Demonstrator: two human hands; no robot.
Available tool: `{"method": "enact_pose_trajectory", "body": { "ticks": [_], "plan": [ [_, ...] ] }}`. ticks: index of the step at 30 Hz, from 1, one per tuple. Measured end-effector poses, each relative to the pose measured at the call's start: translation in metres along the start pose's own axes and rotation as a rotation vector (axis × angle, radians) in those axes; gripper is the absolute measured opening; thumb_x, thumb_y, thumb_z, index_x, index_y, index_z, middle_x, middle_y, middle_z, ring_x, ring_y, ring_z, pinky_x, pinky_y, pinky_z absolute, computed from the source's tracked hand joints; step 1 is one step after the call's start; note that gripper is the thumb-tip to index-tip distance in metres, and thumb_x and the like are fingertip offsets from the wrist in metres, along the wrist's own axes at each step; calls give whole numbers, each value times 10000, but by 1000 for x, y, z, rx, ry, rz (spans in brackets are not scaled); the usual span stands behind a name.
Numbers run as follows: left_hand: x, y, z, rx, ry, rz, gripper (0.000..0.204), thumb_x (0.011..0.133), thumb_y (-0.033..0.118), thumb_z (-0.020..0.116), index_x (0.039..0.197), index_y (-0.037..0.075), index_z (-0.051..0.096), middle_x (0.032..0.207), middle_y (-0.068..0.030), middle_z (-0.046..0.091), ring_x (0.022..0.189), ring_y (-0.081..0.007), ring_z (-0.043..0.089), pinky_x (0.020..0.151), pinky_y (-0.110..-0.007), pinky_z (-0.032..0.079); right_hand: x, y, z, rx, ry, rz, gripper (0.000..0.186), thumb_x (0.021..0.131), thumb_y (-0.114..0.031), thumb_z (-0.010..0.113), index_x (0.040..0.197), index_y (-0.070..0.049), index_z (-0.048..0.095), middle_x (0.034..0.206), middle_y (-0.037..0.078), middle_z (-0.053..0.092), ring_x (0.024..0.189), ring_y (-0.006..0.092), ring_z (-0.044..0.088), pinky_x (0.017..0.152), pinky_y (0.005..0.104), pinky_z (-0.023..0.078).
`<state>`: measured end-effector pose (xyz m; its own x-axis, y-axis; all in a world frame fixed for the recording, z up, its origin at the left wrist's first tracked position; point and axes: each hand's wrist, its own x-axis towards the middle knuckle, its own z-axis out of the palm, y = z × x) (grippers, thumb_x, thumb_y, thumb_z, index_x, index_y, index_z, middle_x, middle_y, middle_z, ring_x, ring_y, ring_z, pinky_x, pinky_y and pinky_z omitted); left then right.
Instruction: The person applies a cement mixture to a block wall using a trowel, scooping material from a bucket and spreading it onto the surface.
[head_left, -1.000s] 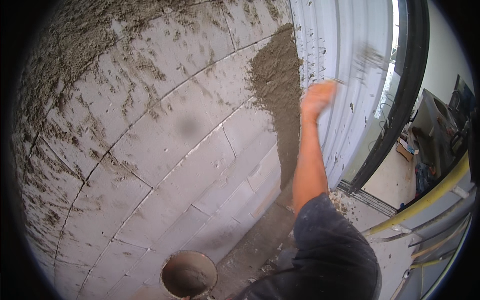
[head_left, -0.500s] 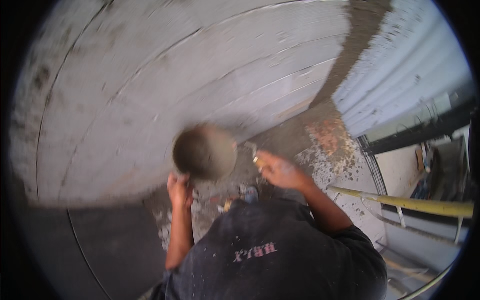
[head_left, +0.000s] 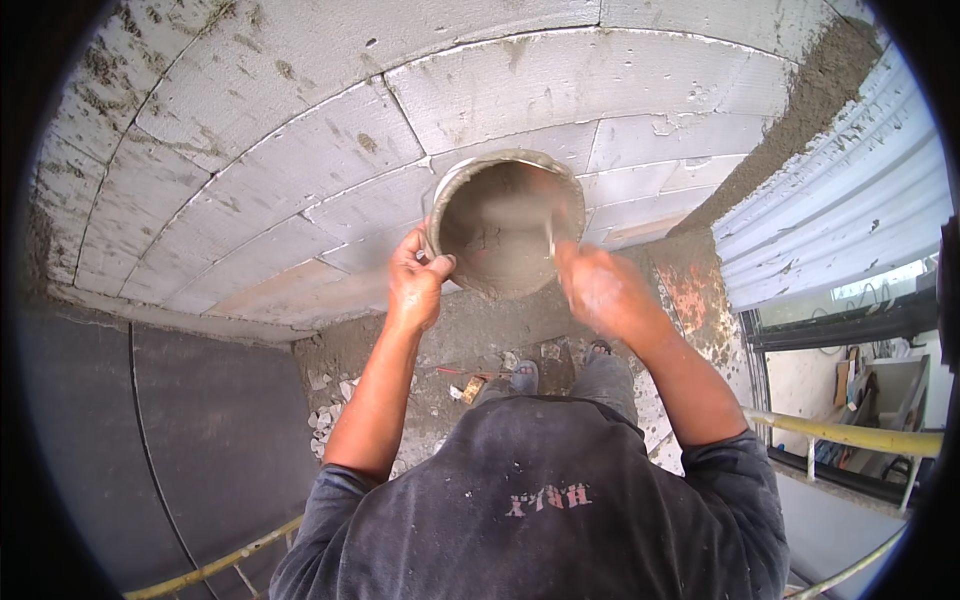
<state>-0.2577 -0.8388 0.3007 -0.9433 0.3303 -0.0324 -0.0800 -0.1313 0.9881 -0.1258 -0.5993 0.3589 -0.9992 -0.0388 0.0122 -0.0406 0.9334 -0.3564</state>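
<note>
My left hand (head_left: 416, 280) grips the rim of a round grey bucket (head_left: 470, 215) smeared inside with mortar, held up in front of me. My right hand (head_left: 600, 290), blurred with motion and coated in mortar, is at the bucket's right edge and holds a thin tool handle (head_left: 550, 238) that reaches into the bucket. Behind the bucket stands a wall of pale grey blocks (head_left: 300, 150) with mortar splashes.
A strip of wet mortar (head_left: 790, 120) runs up the wall's right edge beside a white ribbed shutter (head_left: 840, 210). Rubble and debris (head_left: 470, 385) lie on the ground by my feet. A yellow rail (head_left: 850, 435) crosses at the right, a dark panel (head_left: 180, 440) at the left.
My view has dropped from the wall to the bucket. My right hand came down from the mortar strip to the bucket, and my left hand raised the bucket closer.
</note>
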Motion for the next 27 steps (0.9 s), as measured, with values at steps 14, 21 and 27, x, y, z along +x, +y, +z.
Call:
{"method": "enact_pose_trajectory", "body": {
  "ticks": [14, 21, 27],
  "plan": [
    [11, 0, 25, -26, -98, 9, 573, 808, -82, 603, 1374, -15, 555, 1234, -56, 655, 1073, -145, 624, 948, -302, 494, -26, 13, 34, -133, 52, -63, 408, 917, -92, 522, 1310, 16, 514, 882, 253, 691, 738, 404, 716, 627, 496, 575],
    [12, -9, 42, -5, -119, 78, 508, 789, -92, 578, 1292, -26, 604, 1448, -134, 504, 1203, -215, 587, 1026, -348, 469, -21, 24, 23, -168, 224, 158, 380, 934, -110, 491, 1293, 6, 533, 805, 261, 682, 732, 414, 708, 623, 489, 570],
    [10, -14, 44, -3, -136, 100, 471, 790, -88, 588, 1259, -57, 615, 1501, -159, 439, 1308, -229, 514, 1080, -373, 430, -34, 18, 27, -97, 135, 241, 443, 909, -89, 500, 1340, 8, 539, 827, 274, 686, 763, 408, 710, 675, 529, 565]
  ]
}}
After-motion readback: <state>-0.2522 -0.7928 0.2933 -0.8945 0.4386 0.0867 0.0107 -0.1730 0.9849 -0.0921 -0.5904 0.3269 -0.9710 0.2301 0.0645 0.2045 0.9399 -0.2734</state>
